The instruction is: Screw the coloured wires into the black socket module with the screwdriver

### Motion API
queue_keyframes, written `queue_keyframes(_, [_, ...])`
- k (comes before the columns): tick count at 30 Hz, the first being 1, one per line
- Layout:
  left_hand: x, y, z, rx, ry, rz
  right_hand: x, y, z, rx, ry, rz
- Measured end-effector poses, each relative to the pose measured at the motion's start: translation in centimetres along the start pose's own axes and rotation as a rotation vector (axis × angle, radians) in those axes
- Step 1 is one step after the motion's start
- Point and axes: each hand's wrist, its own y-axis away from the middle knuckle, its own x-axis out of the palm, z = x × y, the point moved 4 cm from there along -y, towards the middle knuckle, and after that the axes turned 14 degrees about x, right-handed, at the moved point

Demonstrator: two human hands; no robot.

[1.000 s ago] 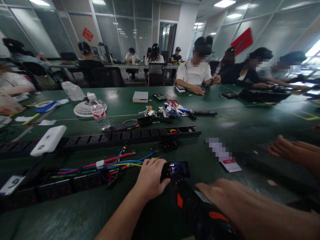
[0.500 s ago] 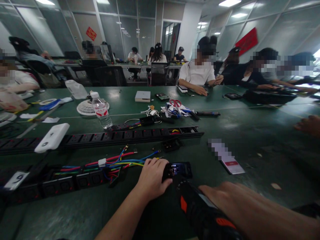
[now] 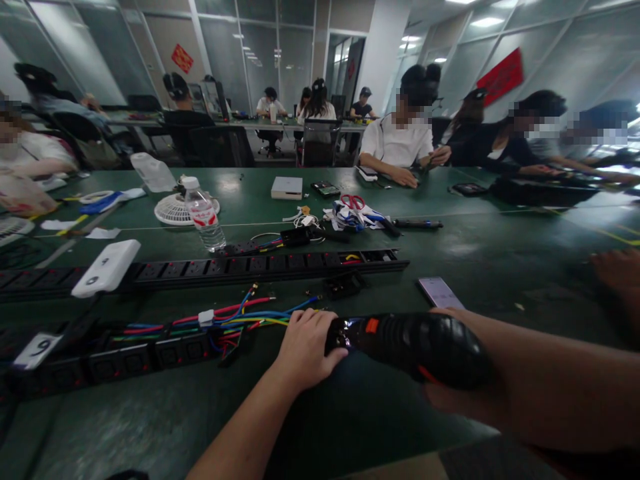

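The green table (image 3: 380, 400) spans the frame. Power strips (image 3: 270, 264) run from its left edge to the centre. Right of centre, the right hand (image 3: 475, 360) wraps round a black drill (image 3: 425, 343), its tip at a small black part (image 3: 337, 335) at centre, which the left hand (image 3: 307, 347) grips, fingers curled.
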Motion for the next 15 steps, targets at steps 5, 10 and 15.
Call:
queue_keyframes(5, [0.0,0.0,-0.1,-0.015,0.002,0.006,-1.2,-0.5,1.9,0.054,0.045,0.142])
queue_keyframes(10, [0.1,-0.1,0.1,-0.008,-0.003,-0.001,-1.0,-0.5,1.7,0.054,0.026,0.096])
queue_keyframes(15, [0.3,0.1,0.2,0.004,-0.012,-0.017,-0.5,-1.0,1.0,0.001,0.05,0.064])
